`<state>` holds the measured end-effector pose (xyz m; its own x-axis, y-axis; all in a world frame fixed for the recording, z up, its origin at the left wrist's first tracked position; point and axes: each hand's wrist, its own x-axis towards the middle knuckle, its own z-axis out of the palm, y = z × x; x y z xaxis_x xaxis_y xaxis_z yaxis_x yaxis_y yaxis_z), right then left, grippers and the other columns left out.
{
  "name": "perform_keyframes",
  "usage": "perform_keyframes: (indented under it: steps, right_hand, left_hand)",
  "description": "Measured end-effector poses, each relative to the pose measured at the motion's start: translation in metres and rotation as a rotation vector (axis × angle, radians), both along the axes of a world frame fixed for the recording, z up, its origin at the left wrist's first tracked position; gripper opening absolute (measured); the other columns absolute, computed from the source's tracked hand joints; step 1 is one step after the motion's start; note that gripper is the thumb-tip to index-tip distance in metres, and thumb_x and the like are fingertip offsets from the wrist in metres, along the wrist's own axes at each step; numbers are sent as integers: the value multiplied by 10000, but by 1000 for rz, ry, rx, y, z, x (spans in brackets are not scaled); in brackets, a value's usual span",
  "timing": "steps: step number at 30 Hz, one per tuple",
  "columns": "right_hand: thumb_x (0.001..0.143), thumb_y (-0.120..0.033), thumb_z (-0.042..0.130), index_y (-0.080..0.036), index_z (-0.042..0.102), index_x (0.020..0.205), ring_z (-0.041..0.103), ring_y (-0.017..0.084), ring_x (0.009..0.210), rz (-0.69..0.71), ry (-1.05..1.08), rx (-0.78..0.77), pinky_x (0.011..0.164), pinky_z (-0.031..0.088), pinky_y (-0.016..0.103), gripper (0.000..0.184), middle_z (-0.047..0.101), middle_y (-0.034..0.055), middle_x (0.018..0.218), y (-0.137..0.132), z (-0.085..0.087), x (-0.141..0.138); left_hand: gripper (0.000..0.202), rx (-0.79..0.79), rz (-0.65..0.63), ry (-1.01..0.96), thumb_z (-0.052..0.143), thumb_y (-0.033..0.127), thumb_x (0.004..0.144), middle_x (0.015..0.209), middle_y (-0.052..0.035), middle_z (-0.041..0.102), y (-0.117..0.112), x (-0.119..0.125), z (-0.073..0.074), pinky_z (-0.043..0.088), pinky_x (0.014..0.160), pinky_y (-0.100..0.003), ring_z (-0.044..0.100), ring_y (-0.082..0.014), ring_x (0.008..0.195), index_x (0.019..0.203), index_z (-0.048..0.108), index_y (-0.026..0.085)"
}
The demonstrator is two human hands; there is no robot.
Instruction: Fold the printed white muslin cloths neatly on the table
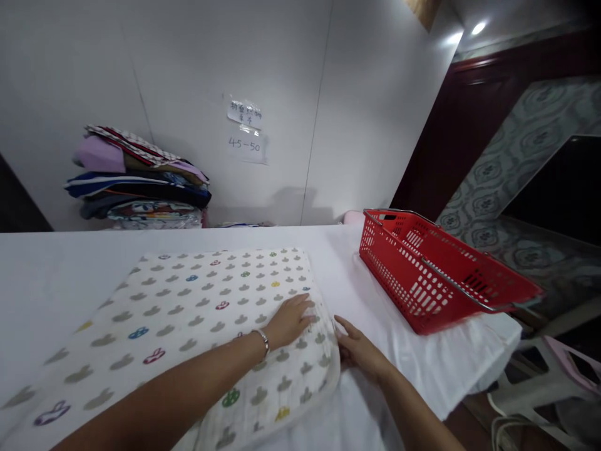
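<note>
A white cloth (178,294) printed with grey mushroom shapes and a few coloured ones lies folded in layers on the table. My left hand (288,321) rests on top of it near the right side, fingers stretched out flat, with a bracelet (263,341) at the wrist. At the cloth's right edge is my right hand (359,354), its fingers closed around the folded border; some fingertips are hidden in shadow there.
A red plastic basket (399,269) with metal handles stands at the table's right end. Folded fabrics (141,178) are stacked beyond the far left edge. Handwritten paper labels (246,145) are taped to the wall. A pale plastic stool (539,369) stands at lower right, beyond the white-covered table (338,257).
</note>
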<state>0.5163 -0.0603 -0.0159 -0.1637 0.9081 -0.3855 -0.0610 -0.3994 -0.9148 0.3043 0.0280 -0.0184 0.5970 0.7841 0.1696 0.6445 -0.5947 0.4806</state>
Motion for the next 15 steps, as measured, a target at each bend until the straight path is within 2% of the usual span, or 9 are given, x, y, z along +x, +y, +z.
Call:
perform_keyframes:
  steps: [4,7,9,11,13,15]
  right_hand:
    - [737,-499,650,-162,111,1438,588,165,534,-53,28,50,519,495,309,946,586,-20,634,-39,-5,-9]
    - [698,-494,674,-139,92,1436,578,168,524,-125,6,124,475,469,289,1004,575,-18,650,-49,-13,-18]
    - [715,-471,653,-147,118,1429,549,148,500,-161,-37,194,452,446,274,950,557,-23,680,-51,-20,-23]
    - [768,-417,596,-171,175,1415,521,126,502,-173,-111,284,464,429,258,810,533,-31,697,-52,-24,-27]
    - [815,-341,534,-198,234,1398,504,115,536,-166,-229,395,496,409,239,671,513,-39,691,-54,-25,-30]
    - [838,-271,486,-218,267,1390,484,110,555,-134,-374,495,512,380,222,596,502,-46,672,-56,-22,-32]
  left_hand:
    - [272,-28,139,-36,399,355,875,1099,-79,604,-7,27,16,398,913,-328,537,-205,1044,959,590,179]
    - [332,-141,313,16,408,466,846,977,-70,630,-10,47,29,431,761,-302,588,-198,878,869,574,179]
    - [414,-239,379,72,436,560,797,952,-82,648,-11,60,34,430,711,-303,606,-222,861,870,572,177]
    - [483,-305,391,124,481,609,739,960,-109,659,-12,71,35,432,707,-309,613,-258,901,895,582,164]
    - [467,-330,388,158,525,562,717,982,-140,663,-10,78,33,435,721,-314,612,-280,942,913,598,145]
    - [362,-346,395,171,538,438,725,970,-158,670,-6,79,32,440,730,-314,617,-280,947,894,620,129]
